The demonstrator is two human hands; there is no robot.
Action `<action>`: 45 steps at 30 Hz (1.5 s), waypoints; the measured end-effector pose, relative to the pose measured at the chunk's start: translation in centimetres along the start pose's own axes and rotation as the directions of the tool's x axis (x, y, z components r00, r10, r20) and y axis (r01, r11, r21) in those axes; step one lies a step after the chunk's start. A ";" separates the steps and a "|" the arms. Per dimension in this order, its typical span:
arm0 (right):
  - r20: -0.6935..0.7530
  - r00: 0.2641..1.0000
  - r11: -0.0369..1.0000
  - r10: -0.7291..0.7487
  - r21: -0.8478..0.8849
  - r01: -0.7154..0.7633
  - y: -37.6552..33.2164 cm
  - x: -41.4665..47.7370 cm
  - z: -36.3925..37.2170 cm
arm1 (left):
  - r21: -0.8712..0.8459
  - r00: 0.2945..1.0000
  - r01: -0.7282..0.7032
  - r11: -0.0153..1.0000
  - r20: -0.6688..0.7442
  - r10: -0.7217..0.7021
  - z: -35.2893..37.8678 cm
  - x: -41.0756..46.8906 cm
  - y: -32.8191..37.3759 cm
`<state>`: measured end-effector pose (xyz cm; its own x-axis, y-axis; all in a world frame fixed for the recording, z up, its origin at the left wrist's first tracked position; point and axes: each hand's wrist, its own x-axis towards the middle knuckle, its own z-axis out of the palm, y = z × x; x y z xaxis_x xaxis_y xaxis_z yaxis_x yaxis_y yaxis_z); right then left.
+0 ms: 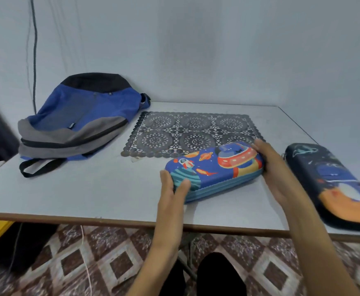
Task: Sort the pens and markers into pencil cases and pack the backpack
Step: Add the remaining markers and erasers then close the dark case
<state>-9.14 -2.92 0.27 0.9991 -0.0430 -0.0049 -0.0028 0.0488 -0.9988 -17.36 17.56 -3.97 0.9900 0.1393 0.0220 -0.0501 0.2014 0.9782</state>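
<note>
On a pale laminate table [89,189], a limp blue, grey and black fabric backpack [83,116] lies at left beside a dark openwork plastic mat [174,129]. A navy hard-shell pencil case [332,182] rests at the right edge. The left hand [172,189], thumb on top, and the right hand [271,165] clasp the closed blue space-print moulded pencil case [215,169] by its ends. Its shell looks stiff, light and smooth, so it is likely best gripped endwise.
</note>
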 end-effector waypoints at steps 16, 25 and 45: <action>0.094 0.990 0.970 0.105 -0.228 -0.082 -0.2 10.9 2.9 | 0.029 0.987 -0.056 0.998 0.149 0.051 5.6 -8.5 -3.9; -0.047 0.999 1.000 0.004 -0.007 -0.005 0.1 5.8 2.9 | 0.000 0.999 -0.005 1.000 -0.042 0.005 2.1 -3.6 -1.6; -0.022 0.999 0.990 -0.045 0.136 0.048 2.2 -4.2 3.9 | -0.019 0.969 0.167 0.986 0.188 -0.161 5.8 6.9 -0.2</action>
<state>-13.22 1.23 -1.70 0.9970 -0.0671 0.0394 0.0510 0.1820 -0.9820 -9.80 12.90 -2.78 0.9921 -0.0794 -0.0974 0.1138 0.2399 0.9641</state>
